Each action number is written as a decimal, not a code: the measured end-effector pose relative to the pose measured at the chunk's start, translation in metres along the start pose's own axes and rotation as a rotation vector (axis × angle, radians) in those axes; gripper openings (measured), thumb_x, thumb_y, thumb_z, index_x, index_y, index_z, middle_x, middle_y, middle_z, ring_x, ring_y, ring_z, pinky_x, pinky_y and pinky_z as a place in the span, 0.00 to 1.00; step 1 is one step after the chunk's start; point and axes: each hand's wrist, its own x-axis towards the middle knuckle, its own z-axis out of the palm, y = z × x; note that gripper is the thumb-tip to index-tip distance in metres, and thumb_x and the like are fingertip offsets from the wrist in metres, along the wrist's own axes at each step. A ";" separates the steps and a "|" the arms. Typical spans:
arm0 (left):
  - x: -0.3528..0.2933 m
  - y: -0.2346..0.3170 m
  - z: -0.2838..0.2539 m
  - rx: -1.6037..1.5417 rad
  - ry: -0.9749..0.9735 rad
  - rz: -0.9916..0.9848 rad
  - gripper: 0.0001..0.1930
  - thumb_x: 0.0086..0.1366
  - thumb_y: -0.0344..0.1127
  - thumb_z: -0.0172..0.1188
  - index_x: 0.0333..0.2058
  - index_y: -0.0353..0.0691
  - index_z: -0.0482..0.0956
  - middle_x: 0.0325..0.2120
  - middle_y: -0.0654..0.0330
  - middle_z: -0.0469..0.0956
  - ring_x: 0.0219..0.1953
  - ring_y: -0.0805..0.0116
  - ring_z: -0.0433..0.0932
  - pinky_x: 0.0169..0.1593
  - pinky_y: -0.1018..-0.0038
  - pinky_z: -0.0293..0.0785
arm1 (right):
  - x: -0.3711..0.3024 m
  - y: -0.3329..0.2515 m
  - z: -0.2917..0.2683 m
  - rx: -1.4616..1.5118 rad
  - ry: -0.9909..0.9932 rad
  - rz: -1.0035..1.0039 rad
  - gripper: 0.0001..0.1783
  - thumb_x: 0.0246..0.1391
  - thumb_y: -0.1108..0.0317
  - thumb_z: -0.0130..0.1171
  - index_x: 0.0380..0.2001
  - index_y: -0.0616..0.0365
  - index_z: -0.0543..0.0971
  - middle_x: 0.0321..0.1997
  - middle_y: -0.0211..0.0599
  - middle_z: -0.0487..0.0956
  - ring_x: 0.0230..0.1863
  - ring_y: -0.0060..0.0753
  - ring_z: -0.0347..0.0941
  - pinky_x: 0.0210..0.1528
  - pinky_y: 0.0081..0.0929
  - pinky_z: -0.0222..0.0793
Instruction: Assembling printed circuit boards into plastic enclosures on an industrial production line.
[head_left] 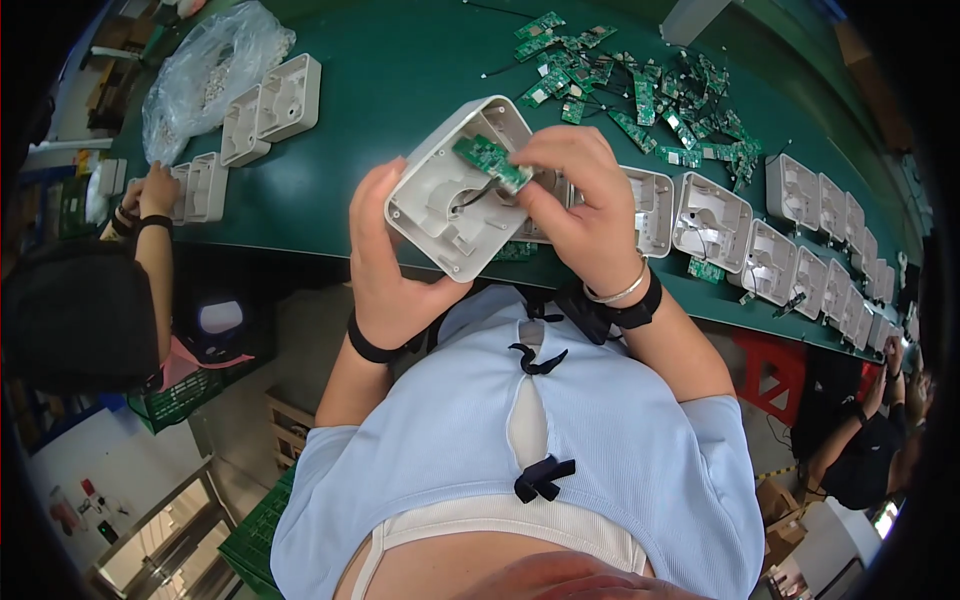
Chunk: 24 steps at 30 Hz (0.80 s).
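A white plastic housing (425,190) is held up tilted in front of me, its open inside facing me. My left hand (385,265) grips it along its left side and lower corner, thumb underneath. Between the thumb and fingers of my right hand (585,205) is a green circuit board (485,158), pinched at its right end over the housing's inside. A short black cable (477,194) runs from the board down to a round opening in the housing. Part of the board's right end is hidden by my fingers.
Loose green circuit boards (640,95) with black cables lie heaped on the green table (400,60). Rows of white housings (712,222) stand to the right, others (288,97) at left beside a clear plastic bag (205,80). Co-workers' hands (158,190) are at far left and far right.
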 end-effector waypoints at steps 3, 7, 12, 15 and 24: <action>0.000 0.001 -0.002 0.001 0.008 -0.038 0.55 0.43 0.31 0.81 0.70 0.39 0.60 0.67 0.46 0.63 0.67 0.49 0.70 0.62 0.59 0.77 | 0.005 0.005 -0.008 -0.088 -0.120 -0.169 0.13 0.44 0.79 0.69 0.37 0.55 0.84 0.42 0.34 0.83 0.46 0.44 0.79 0.57 0.41 0.72; 0.001 0.001 -0.007 0.142 0.011 -0.052 0.55 0.42 0.31 0.81 0.70 0.38 0.60 0.67 0.46 0.63 0.67 0.48 0.70 0.63 0.58 0.75 | 0.012 -0.014 -0.015 -0.215 -0.255 -0.480 0.16 0.42 0.78 0.69 0.38 0.53 0.85 0.42 0.31 0.83 0.46 0.42 0.79 0.57 0.41 0.72; -0.007 -0.003 -0.004 0.115 0.073 -0.058 0.57 0.41 0.32 0.81 0.70 0.37 0.59 0.66 0.45 0.64 0.66 0.47 0.69 0.65 0.57 0.72 | 0.006 -0.026 -0.015 -0.355 -0.491 -0.528 0.17 0.40 0.76 0.71 0.38 0.52 0.85 0.40 0.29 0.82 0.46 0.40 0.78 0.55 0.42 0.72; -0.009 -0.005 -0.005 0.053 0.060 -0.089 0.57 0.41 0.31 0.81 0.70 0.36 0.58 0.66 0.46 0.63 0.66 0.48 0.70 0.64 0.58 0.73 | 0.001 -0.024 -0.014 -0.300 -0.552 -0.466 0.16 0.40 0.75 0.71 0.37 0.52 0.85 0.39 0.28 0.82 0.46 0.40 0.77 0.55 0.42 0.71; -0.018 -0.010 -0.006 -0.217 0.096 -0.170 0.56 0.44 0.25 0.79 0.71 0.35 0.56 0.67 0.49 0.60 0.66 0.57 0.71 0.63 0.62 0.77 | -0.010 -0.017 -0.006 -0.146 -0.576 -0.359 0.11 0.45 0.74 0.72 0.35 0.54 0.84 0.41 0.30 0.81 0.46 0.42 0.76 0.53 0.42 0.71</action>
